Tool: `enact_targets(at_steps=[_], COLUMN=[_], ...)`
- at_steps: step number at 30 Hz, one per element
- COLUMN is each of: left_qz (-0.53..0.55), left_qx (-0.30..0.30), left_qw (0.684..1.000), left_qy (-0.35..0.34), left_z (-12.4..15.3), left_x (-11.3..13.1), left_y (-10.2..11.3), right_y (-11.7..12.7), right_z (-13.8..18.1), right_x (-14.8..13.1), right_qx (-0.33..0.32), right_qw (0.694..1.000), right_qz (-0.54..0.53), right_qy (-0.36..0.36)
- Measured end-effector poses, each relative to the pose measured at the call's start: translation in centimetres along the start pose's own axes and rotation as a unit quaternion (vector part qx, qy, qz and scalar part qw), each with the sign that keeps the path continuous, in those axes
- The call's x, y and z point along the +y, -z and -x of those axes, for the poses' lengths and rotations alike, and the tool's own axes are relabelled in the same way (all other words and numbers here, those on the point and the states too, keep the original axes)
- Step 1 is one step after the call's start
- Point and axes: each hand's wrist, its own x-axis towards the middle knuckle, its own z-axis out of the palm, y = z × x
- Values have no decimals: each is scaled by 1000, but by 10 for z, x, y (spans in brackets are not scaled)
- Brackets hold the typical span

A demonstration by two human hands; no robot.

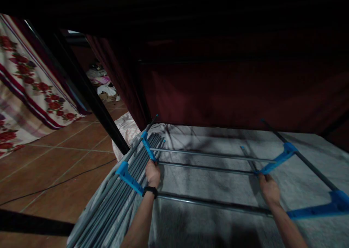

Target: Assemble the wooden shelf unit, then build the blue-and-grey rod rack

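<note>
A rack frame of grey metal rods [207, 168] joined by blue plastic connectors lies on a grey cloth surface [223, 226]. My left hand [152, 173] is closed around the left end of a middle rod, next to a blue connector [148, 148]. A black band sits on that wrist. My right hand [268, 188] is closed on the right end of the same rod, touching the blue connector [278, 159] there. A thicker rod [212, 203] runs between my forearms.
A bundle of loose grey rods [120, 204] lies at the left edge of the cloth. Dark red fabric walls [231, 91] rise behind. A black pole [89, 99] slants at left over brown floor tiles [54, 168]. A floral cloth [24, 84] hangs far left.
</note>
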Motion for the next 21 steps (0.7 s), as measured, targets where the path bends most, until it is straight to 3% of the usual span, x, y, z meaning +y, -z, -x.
enact_targets(at_steps=[16,21], left_qz=[-113,-178], left_qx=[-44,-65], left_qw=[990,981], left_qy=[-68,-39], left_z=[-12,-13], left_x=[17,24], left_y=[8,7], right_y=[12,9], right_z=[23,19], right_x=[-24,-23], right_qx=[34,44], right_qw=[998,998], right_qz=[-41,-54], right_qy=[14,-1])
